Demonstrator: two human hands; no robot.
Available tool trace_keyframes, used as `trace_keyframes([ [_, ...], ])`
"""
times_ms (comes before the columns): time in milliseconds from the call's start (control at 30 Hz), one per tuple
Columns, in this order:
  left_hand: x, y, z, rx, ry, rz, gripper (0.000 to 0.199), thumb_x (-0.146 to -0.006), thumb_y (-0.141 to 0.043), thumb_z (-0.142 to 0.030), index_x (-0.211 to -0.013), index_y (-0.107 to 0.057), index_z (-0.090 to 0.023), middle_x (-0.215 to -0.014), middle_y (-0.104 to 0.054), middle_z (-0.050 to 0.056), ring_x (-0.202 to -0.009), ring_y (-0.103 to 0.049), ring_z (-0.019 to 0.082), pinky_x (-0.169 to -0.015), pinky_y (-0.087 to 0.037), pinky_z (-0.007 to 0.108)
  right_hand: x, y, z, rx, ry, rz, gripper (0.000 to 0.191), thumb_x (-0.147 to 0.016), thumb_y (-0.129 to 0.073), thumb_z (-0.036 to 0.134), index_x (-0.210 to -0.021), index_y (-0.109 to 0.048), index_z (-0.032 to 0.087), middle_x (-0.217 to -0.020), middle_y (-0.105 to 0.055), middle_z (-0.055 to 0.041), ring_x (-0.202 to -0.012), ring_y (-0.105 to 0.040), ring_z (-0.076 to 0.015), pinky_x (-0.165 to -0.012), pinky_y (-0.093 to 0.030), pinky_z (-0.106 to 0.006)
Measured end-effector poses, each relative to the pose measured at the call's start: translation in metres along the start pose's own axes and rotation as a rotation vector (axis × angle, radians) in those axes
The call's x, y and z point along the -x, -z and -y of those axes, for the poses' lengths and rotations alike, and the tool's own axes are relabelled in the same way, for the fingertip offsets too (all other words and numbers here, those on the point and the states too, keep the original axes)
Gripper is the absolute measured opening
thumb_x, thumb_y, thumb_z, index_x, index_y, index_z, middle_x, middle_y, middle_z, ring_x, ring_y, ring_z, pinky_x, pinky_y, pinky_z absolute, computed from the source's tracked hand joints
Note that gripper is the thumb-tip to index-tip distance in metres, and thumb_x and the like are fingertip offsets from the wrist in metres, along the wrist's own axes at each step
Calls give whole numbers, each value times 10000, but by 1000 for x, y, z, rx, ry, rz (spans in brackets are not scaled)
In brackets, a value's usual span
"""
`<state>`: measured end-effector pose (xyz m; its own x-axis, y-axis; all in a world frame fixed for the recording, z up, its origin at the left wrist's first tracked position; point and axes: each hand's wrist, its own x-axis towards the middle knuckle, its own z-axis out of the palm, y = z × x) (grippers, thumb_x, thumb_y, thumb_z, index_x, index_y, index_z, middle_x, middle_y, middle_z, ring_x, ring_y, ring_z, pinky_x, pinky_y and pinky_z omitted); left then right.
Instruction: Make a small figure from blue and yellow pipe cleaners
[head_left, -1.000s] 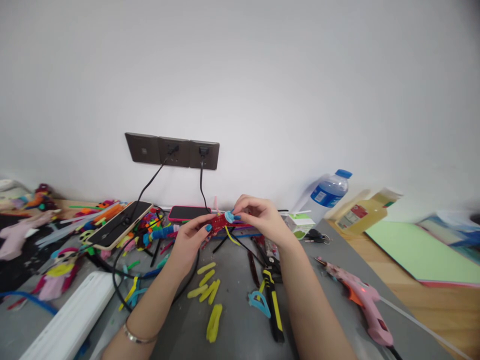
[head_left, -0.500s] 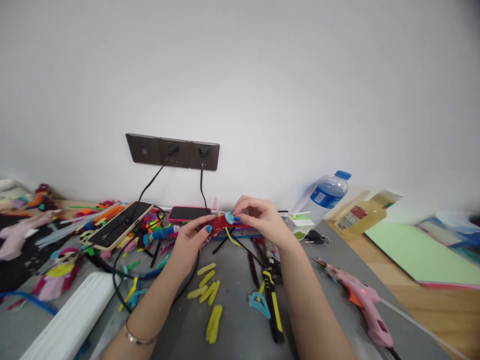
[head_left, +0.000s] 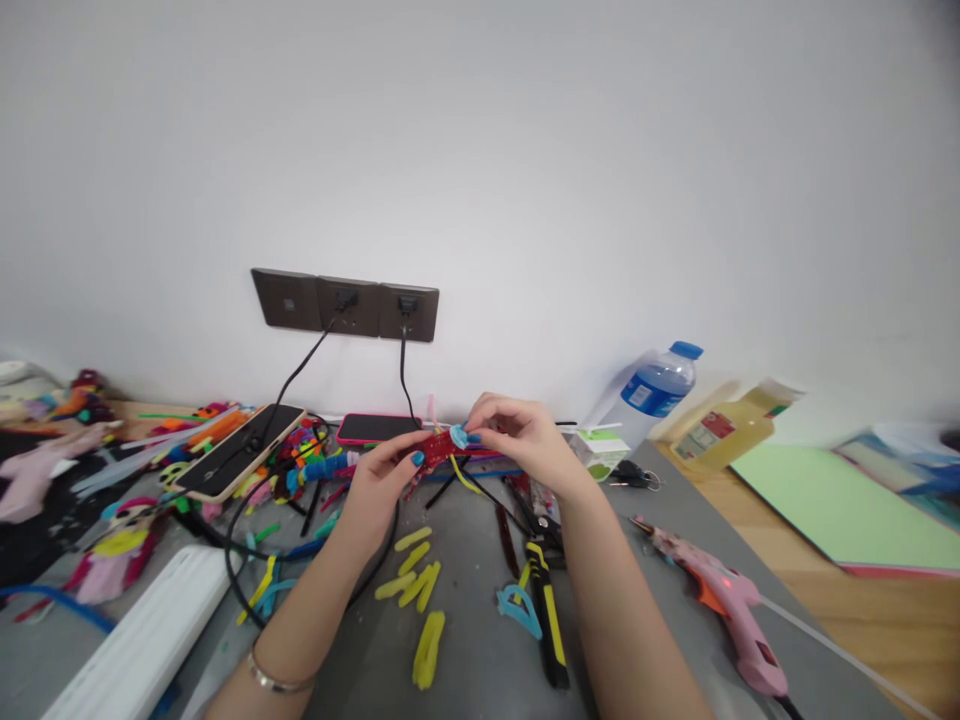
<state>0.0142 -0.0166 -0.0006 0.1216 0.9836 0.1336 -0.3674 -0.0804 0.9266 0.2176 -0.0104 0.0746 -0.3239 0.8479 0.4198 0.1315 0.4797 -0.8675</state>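
Between the hands is a small red figure with a light blue piece at its right end. My left hand pinches the red part between thumb and fingers. The fingertips of my right hand are closed on the blue piece. A yellow strip hangs below the figure. On the grey mat under the hands lie several short yellow pieces, a light blue loop and a yellow-and-black tool.
A pink glue gun with a red light lies at the right. Behind it stand a water bottle and a tilted yellow bottle. Two phones, black cables, a white bar and colourful craft pieces occupy the left and back.
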Motion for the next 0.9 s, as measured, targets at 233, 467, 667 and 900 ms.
trace_keyframes([
  [233,0,-1,0,21,0,8,327,-704,-790,-356,-995,-783,-209,-990,-762,78,-766,-655,146,-680,-515,216,0,0,-1,19,-1,0,96,-812,-672,272,-784,-694,183,-812,-656,-47,-738,-555,-171,-662,-397,-310],
  [467,1,-1,-2,17,17,4,347,-695,-791,-366,-997,-780,-195,-970,-762,89,-753,-663,162,-657,-515,227,0,0,1,29,0,1,89,-817,-670,264,-791,-699,184,-810,-657,-44,-728,-550,-168,-657,-395,-312],
  [667,1,-2,-2,16,18,0,361,-693,-789,-376,-1003,-776,-192,-996,-760,97,-753,-669,168,-653,-516,234,0,0,0,40,8,4,91,-824,-663,265,-801,-699,184,-822,-662,-47,-733,-549,-169,-660,-398,-315],
  [900,0,-2,-2,13,16,3,361,-696,-787,-378,-1005,-776,-192,-972,-762,95,-763,-669,174,-669,-517,242,0,0,1,35,7,5,77,-824,-662,243,-790,-695,183,-815,-661,-44,-742,-555,-170,-677,-397,-317],
])
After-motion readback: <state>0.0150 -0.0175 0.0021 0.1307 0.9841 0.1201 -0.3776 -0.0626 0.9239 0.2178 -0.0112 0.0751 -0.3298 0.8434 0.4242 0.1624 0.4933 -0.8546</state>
